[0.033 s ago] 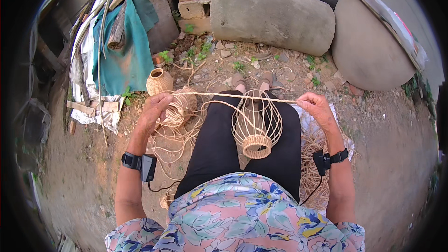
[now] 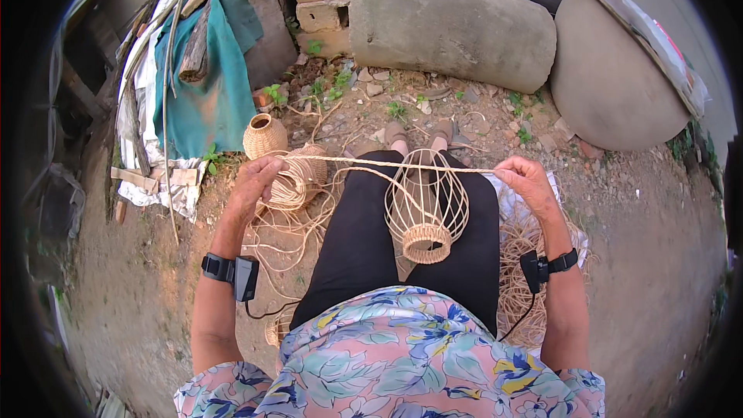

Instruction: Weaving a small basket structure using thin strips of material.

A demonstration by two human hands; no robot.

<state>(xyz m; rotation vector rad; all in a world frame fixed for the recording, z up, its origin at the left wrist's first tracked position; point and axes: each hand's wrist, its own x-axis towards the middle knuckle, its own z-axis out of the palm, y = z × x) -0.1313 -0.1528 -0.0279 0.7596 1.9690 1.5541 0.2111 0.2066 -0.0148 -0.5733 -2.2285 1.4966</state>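
Observation:
A pale twisted cord (image 2: pixel 371 162) stretches nearly straight across above my thighs. My left hand (image 2: pixel 255 178) pinches one end of this span, and my right hand (image 2: pixel 528 179) pinches the other. Between my knees rests an open lantern-shaped basket frame (image 2: pixel 426 232) of thin bent ribs, its woven ring tilted toward me. Another strand runs from the cord's left part down into the frame. Beside my left hand lies a thick coil of cord (image 2: pixel 290 190), with loose loops trailing over the ground.
A small finished woven vase (image 2: pixel 264 139) stands beyond my left hand. Tangled cord (image 2: pixel 522 294) is heaped at my right thigh. Farther off lie a concrete cylinder (image 2: pixel 453 31), a round slab (image 2: pixel 615 70), bricks (image 2: pixel 321 15) and a green cloth (image 2: pixel 213 85) over piled material.
The cord between my hands sags very slightly more toward the right. My right hand has shifted a touch to the right; the basket frame has not moved.

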